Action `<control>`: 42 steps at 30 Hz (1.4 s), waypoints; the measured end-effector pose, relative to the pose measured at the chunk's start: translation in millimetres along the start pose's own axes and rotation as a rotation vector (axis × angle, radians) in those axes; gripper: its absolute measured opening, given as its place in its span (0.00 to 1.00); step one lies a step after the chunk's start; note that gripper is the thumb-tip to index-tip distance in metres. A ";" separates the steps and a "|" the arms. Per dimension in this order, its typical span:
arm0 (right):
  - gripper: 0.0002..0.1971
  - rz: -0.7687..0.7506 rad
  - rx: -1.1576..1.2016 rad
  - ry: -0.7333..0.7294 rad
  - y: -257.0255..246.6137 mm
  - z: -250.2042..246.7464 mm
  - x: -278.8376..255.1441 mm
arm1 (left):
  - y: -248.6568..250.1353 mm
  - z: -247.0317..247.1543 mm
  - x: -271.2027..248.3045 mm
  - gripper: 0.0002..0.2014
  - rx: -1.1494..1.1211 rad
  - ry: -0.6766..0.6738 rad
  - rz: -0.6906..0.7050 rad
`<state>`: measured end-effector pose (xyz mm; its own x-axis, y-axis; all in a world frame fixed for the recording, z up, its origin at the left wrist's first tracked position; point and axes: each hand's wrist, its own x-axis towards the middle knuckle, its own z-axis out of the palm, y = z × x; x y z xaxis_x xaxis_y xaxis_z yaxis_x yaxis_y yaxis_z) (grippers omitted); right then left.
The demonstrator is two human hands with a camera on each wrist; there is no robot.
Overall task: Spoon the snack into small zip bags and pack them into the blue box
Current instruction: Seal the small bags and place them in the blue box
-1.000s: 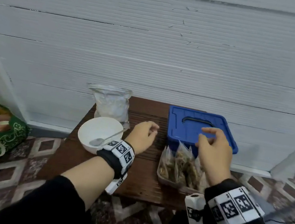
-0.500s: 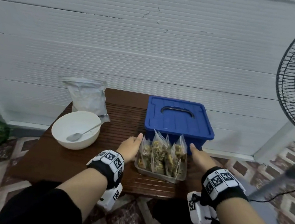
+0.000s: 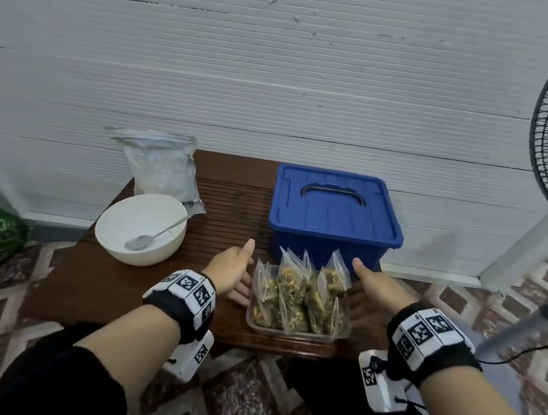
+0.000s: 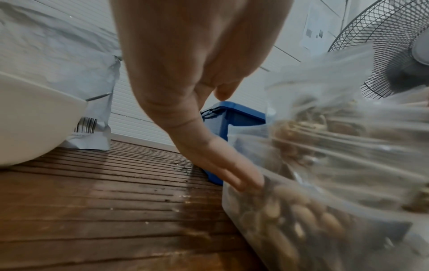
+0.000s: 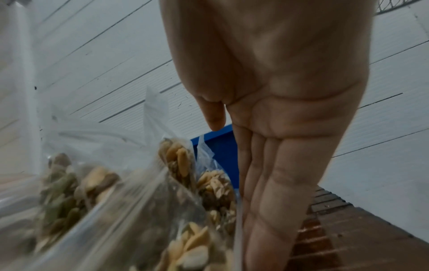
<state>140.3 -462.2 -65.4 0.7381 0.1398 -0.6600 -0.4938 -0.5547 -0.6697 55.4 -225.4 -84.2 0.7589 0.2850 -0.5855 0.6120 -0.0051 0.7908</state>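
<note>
**Both hands flank the tray of filled bags**

As we read the worktop left to right: white bowl with spoon, then our left hand, fingers straight and together, pressed flat on the clear tray. Filled zip bags stand upright in it, just before the lidded blue box. Our right hand mirrors this, flat on the far wall. We judge the bags light, slick and floppy; the thin tray likely flexes. Better to grip low on both walls.
</note>
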 end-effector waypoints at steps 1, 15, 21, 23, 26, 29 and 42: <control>0.36 0.014 0.010 -0.010 -2.0 -2.0 -4.1 | 2.3 -1.1 -0.6 0.26 0.019 -0.008 -0.013; 0.17 -0.230 -0.407 0.502 -75.8 -64.0 43.8 | 89.6 -27.1 79.6 0.24 0.272 0.135 0.318; 0.13 -0.249 -0.492 0.467 -83.6 -60.1 55.3 | 98.4 -22.8 86.2 0.23 0.283 0.163 0.350; 0.12 -0.276 -0.535 0.476 -84.5 -56.4 54.3 | 96.7 -27.1 81.6 0.21 0.301 0.228 0.370; 0.11 -0.293 -0.565 0.462 -82.9 -53.3 54.2 | 91.4 -34.8 69.1 0.16 0.332 0.281 0.362; 0.11 -0.280 -0.607 0.449 -83.5 -52.9 50.1 | 89.6 -36.5 58.4 0.11 0.342 0.284 0.363; 0.12 -0.409 -0.558 0.503 -148.0 -84.9 44.9 | 146.6 -44.4 67.8 0.10 0.365 0.406 0.475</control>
<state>285.6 -443.5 33.0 0.9904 0.1095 -0.0845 0.0574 -0.8813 -0.4691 186.8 -164.3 0.0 0.8625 0.5054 -0.0252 0.3259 -0.5166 0.7918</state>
